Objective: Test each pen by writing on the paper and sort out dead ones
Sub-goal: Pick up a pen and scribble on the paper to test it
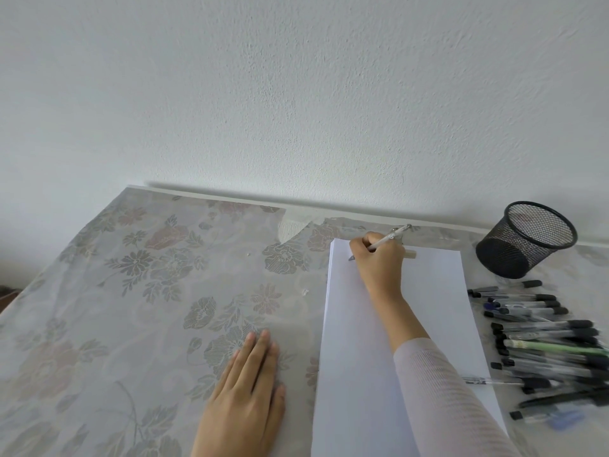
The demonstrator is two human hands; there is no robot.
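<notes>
A stack of white paper (435,311) lies on the right half of the table. My right hand (379,265) grips a pale pen (390,237) in a writing hold, its tip touching the paper's top left corner. No ink mark shows on the sheet. My left hand (247,387) rests flat on the floral tablecloth (148,291), just left of the paper. A heap of several pens (540,341), mostly clear with black caps and one green, lies to the right of the paper.
An empty black mesh pen cup (524,239) stands at the back right, near the white wall (296,94). A small pale object (410,254) peeks out behind my right hand. The table's far edge runs along the wall.
</notes>
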